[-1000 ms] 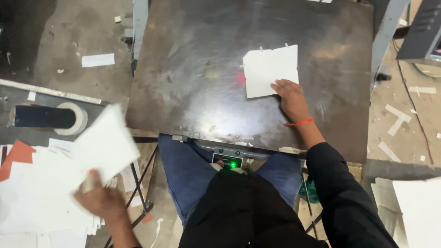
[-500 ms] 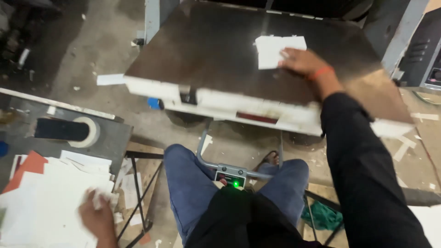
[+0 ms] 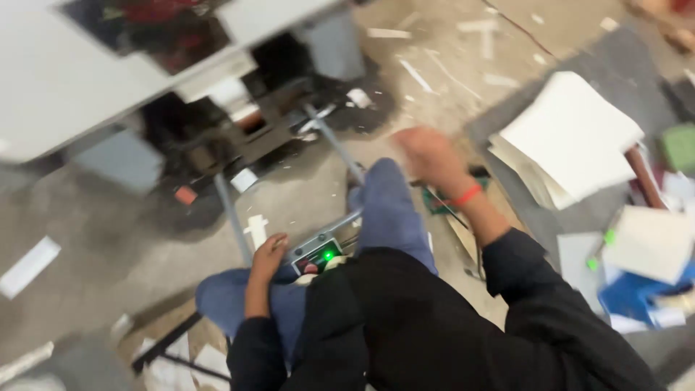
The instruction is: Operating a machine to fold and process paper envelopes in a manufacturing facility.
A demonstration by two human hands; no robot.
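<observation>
I am seated, in blue trousers and a black top. My left hand (image 3: 266, 255) rests on my left knee with the fingers curled, right beside a small grey box with a green light (image 3: 323, 255). Nothing shows in that hand. My right hand (image 3: 428, 155), with a red band at the wrist, is blurred and raised above my right knee, over the floor. It is left of a stack of white sheets (image 3: 572, 141) and apart from it. The blur hides its fingers.
A white and dark machine (image 3: 79, 80) fills the upper left, with grey metal legs (image 3: 230, 213) reaching down to my knees. Paper scraps litter the concrete floor (image 3: 449, 65). More white sheets (image 3: 650, 243), a blue object (image 3: 641, 298) and a green one (image 3: 680, 145) lie at the right.
The view has swung right and down. My right hand left the sheet on the dark plate and came back over my knee. My left hand left the pile at my left and now rests on my knee.
</observation>
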